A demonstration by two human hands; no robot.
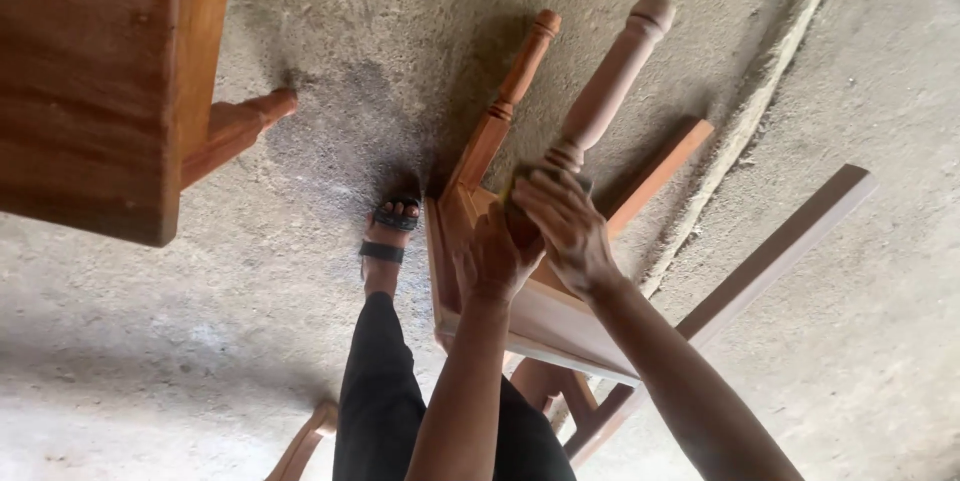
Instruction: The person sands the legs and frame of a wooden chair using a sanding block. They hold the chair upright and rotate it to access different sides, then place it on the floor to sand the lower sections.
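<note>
Hands clasp the upturned wooden stool (520, 311) propped against your knee: your left hand (493, 263) and right hand (565, 226) wrap tight around the base of its pale turned leg (610, 81).

Both forearms reach forward — left hand (495, 263) and right hand (562, 226) clenched side by side, fingers curled.

Two hands: left (495, 263), right (565, 226); two turned legs (610, 81) (520, 71); one sandalled foot (390, 231); one plank (790, 241).

You are wearing long black cloth trousers (375, 391) and a black strapped sandal (392, 231); your forearms are showing bare, sleeveless.
</note>
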